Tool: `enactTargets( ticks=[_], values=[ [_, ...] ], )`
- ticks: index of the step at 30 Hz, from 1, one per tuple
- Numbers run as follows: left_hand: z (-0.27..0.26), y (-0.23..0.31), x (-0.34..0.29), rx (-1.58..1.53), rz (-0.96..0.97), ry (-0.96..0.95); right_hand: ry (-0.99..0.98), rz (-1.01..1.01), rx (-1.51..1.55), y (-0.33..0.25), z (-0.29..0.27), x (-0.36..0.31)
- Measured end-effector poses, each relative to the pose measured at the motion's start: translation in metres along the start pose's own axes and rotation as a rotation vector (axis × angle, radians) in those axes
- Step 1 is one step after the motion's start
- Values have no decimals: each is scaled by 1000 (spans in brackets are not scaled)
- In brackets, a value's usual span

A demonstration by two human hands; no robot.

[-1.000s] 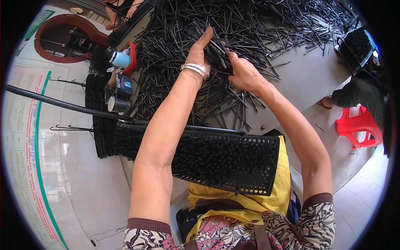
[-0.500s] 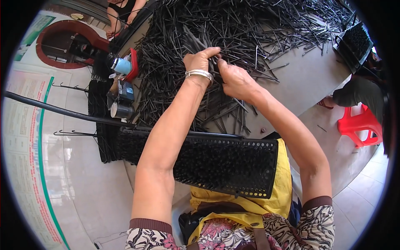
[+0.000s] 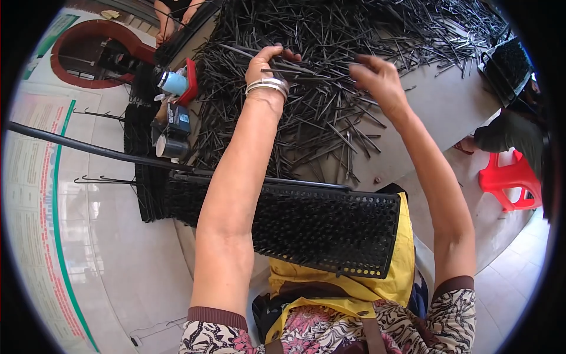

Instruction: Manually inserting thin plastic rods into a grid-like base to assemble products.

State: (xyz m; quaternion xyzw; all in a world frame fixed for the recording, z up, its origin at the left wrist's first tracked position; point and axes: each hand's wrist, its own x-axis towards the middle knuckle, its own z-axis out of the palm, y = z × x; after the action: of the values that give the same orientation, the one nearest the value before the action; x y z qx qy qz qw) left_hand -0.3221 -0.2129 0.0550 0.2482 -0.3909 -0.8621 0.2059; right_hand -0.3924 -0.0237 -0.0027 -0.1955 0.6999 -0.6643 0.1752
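Your table (image 3: 448, 112) carries a deep pile of black sticks (image 3: 330, 71) that spreads to its near edge, and a careless pull could drag loose ones off that edge or against the perforated black tray (image 3: 330, 230) on your lap. Both arms stretch forward over the tray. Your left hand (image 3: 268, 62), bangled, is pinched shut on a few sticks; your right hand (image 3: 377, 79) hovers beside it, fingers loosely apart, gripping nothing clear.

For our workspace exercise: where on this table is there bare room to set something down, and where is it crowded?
Bare tabletop lies at the right, between the pile of black sticks and the table's curved edge. The middle and far side are crowded with sticks, where the left hand and right hand work. The left edge holds cups.
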Motion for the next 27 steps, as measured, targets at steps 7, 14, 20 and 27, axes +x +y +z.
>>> enactTargets(
  ticks=[7, 14, 20, 27],
  values=[
    [0, -13, -2, 94, -18, -69, -342, -79, 39, -30, 39, -21],
    [9, -18, -9, 12, -14, -71, -103, -70, 201, -16, 56, -29],
    [8, -18, -11, 65, -38, -172, -98, 52, 252, -26, 54, -33],
    [13, -22, -14, 54, 9, -243, -97, 170, 405, -31, 55, -40]
  ],
)
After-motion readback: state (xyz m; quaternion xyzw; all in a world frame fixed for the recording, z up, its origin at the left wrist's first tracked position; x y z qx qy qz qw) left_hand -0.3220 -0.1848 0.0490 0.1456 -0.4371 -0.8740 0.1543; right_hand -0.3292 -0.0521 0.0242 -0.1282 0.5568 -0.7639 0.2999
